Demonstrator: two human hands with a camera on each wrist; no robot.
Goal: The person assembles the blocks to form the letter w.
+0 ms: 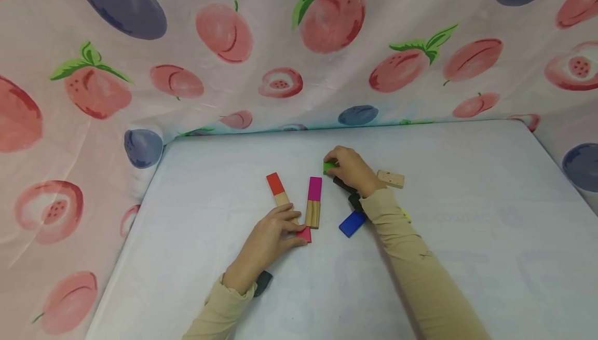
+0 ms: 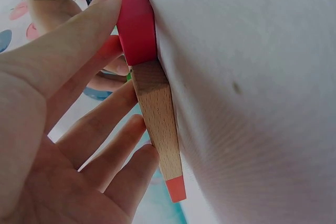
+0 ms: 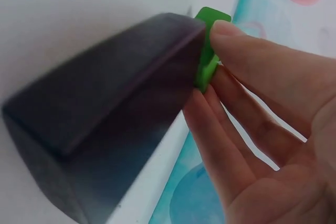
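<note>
My left hand (image 1: 266, 236) pinches a pinkish-red block (image 1: 304, 234) between thumb and index finger. That block meets the end of a plain wooden block (image 2: 157, 121), and the other fingertips touch the wood's side. An orange-red block (image 1: 275, 184) continues the row at its far end. Farther off, my right hand (image 1: 352, 168) pinches a small green block (image 1: 329, 166) between thumb and fingers. A black block (image 1: 344, 184) lies beneath this hand and looms large in the right wrist view. Between the hands, a magenta block (image 1: 315, 189) lies end to end with a striped wooden block (image 1: 312, 214).
A blue block (image 1: 352, 224) lies left of the right forearm, and a yellow piece (image 1: 406, 215) shows partly beside the sleeve. Beyond the right wrist sits a pale wooden block (image 1: 391, 178). Fruit-print cloth (image 1: 280, 28) rises behind the white table (image 1: 490, 277).
</note>
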